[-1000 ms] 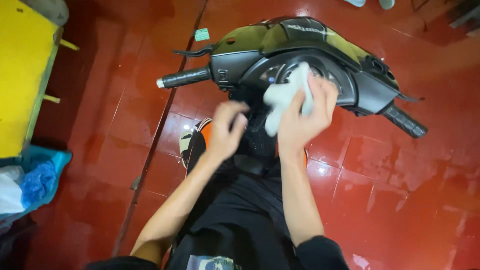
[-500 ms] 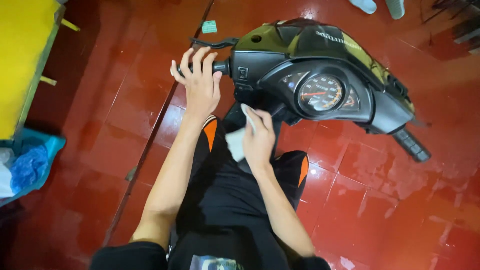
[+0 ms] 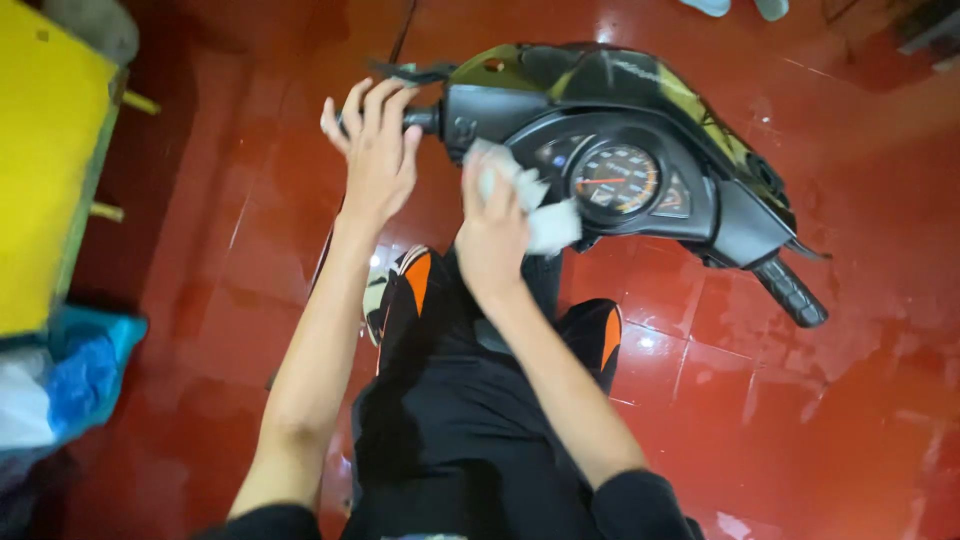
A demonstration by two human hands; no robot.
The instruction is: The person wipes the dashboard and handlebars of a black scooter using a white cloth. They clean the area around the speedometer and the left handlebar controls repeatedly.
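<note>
Head cam, looking straight down at a scooter parked on a wet red tile floor [image 3: 820,400]. The left hand [image 3: 375,155] lies over the left handlebar grip [image 3: 420,120], fingers loosely curled around it rather than clenched. The right hand [image 3: 492,235] has its fingers grasping a crumpled white cloth [image 3: 540,215], pressed against the black dash panel just left of the round speedometer [image 3: 615,180]. The right grip [image 3: 790,292] sticks out untouched. A yellow table [image 3: 45,160] and a blue bag [image 3: 85,375] sit off to the left.
</note>
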